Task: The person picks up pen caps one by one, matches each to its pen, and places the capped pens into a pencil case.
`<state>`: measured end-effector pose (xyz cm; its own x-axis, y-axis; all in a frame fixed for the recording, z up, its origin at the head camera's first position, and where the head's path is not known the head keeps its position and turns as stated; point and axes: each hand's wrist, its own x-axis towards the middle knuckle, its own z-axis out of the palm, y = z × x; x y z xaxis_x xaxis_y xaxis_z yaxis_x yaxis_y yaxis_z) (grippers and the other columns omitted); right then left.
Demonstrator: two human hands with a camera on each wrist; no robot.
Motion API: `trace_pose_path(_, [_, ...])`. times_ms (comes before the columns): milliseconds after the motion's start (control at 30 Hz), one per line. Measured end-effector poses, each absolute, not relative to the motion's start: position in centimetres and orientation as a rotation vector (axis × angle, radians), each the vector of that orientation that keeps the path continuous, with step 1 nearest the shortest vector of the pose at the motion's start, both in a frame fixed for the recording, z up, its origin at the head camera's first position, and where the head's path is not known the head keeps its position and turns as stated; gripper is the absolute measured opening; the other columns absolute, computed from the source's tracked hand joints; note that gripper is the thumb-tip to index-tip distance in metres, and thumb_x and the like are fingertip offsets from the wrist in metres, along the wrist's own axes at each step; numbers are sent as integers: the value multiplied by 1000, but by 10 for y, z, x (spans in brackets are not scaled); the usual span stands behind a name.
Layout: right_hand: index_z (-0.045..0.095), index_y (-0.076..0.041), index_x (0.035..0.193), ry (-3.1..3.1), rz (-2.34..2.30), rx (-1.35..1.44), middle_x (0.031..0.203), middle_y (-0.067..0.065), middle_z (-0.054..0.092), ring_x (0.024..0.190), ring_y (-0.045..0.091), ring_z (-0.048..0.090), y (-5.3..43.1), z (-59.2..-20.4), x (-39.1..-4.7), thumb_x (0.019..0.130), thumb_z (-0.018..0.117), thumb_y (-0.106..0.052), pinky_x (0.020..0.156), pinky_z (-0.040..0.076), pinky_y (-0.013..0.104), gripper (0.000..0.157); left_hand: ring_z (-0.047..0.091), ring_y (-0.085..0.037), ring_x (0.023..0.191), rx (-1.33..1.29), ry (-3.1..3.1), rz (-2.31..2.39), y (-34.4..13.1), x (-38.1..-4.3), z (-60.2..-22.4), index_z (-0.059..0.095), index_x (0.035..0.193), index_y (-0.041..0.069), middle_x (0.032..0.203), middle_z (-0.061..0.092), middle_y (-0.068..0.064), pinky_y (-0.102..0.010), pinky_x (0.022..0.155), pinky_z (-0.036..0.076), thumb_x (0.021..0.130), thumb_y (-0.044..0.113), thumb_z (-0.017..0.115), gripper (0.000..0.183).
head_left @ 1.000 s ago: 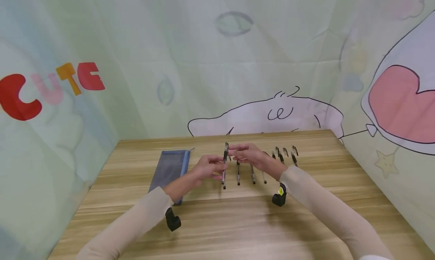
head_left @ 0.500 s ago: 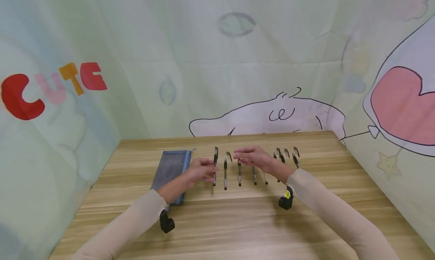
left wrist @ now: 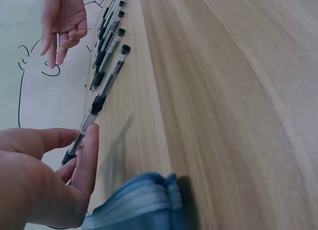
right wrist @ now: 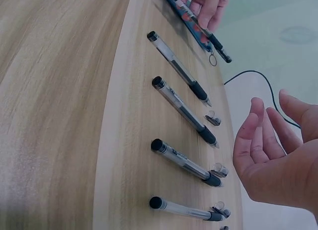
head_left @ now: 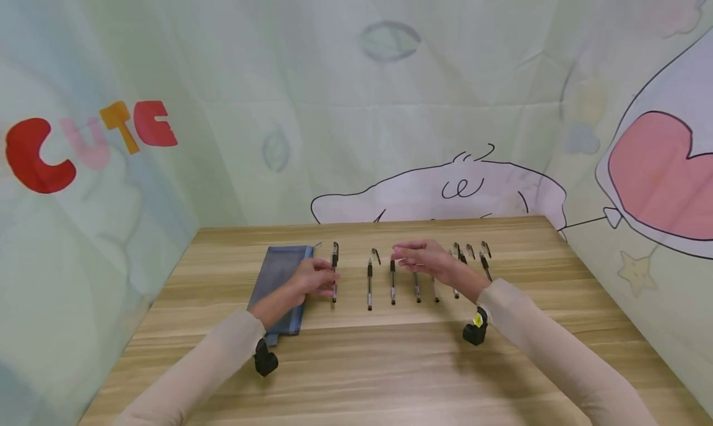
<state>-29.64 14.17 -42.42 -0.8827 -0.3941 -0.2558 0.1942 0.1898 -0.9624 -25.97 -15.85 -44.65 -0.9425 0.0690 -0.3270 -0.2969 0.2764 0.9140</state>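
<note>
My left hand (head_left: 314,277) pinches a capped black gel pen (head_left: 335,260) between thumb and fingers, above the table beside the pouch's right edge. In the left wrist view the held pen (left wrist: 97,105) slants past the fingertips, its shadow on the wood. My right hand (head_left: 427,259) hovers over the row of pens with fingers loosely bent and nothing in them; the right wrist view shows that palm (right wrist: 278,160) bare. Several uncapped pens (head_left: 370,283) lie side by side, and loose clear caps (right wrist: 213,118) lie near their tips. The right hand partly hides some pens.
A blue-grey zippered pouch (head_left: 278,277) lies left of the pens, partly under the left forearm. More pens (head_left: 486,265) and caps (head_left: 470,250) lie at the right. Behind the wooden table (head_left: 390,370) hangs a printed curtain (head_left: 250,104).
My left hand has carried the capped pen leftward from the pen row to the pouch's edge. My right hand has drawn away from that pen, slightly to the right.
</note>
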Motion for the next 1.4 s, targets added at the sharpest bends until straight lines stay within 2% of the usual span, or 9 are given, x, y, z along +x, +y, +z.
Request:
trace_pose_path(233, [51,5,144,2009,-1746,-198,129,12,71,115,24,68,145,-426,-297,103,63,-20,117,46,49,49,68,-12,68,-215,2295,1717,-161,-257,-452,56,131,-11,96,71,-15,-31,67,66,94,0,69,41])
trace_pose_path(533, [53,4,141,1981,-1763,-170,121,8,75,109,19,71,148,-428,-299,102,64,-20,118,44,49,48,70,-14,66,-163,2396,1681,-160,-252,-458,57,128,-16,100,72,-24,-32,65,66,92,-4,70,41])
trace_pose_path(700, [52,4,143,1978,-1764,-147,119,6,76,111,21,71,149,-429,-301,102,65,-21,118,43,49,50,71,-16,62,0,2482,1646,-163,-253,-467,59,126,-17,89,71,-17,-30,57,64,89,-3,73,42])
trace_pose_path(833, [51,4,143,1979,-1767,-143,112,1,78,105,16,72,150,-429,-302,102,65,-22,115,48,46,51,71,-16,57,80,2586,1543,-162,-254,-470,59,128,-15,82,69,-12,-29,54,63,88,-3,74,44])
trace_pose_path(1033, [51,6,144,1949,-1781,-160,104,-3,80,91,8,73,153,-428,-302,103,63,-20,100,59,33,50,68,-12,54,62,2709,1353,-158,-250,-465,64,125,-11,78,69,-11,-26,52,61,90,-2,72,37])
trace_pose_path(1167, [51,6,143,1941,-1793,-163,102,-4,79,84,4,72,155,-427,-303,103,63,-19,91,61,27,49,65,-10,52,67,2745,1279,-157,-249,-464,63,128,-10,77,69,-10,-26,49,60,91,1,72,40])
trace_pose_path(1300, [53,4,142,1953,-1775,-159,102,-4,79,87,5,73,157,-429,-303,102,64,-21,96,60,29,49,64,-9,50,50,2806,1226,-155,-248,-462,64,127,-8,76,72,-8,-26,48,58,92,7,73,40])
trace_pose_path(1400, [56,2,140,1960,-1764,-153,104,-3,79,91,7,73,158,-430,-302,102,65,-22,100,59,32,46,64,-11,53,79,2911,1152,-152,-247,-457,70,119,-6,76,73,-8,-25,52,56,91,12,75,33])
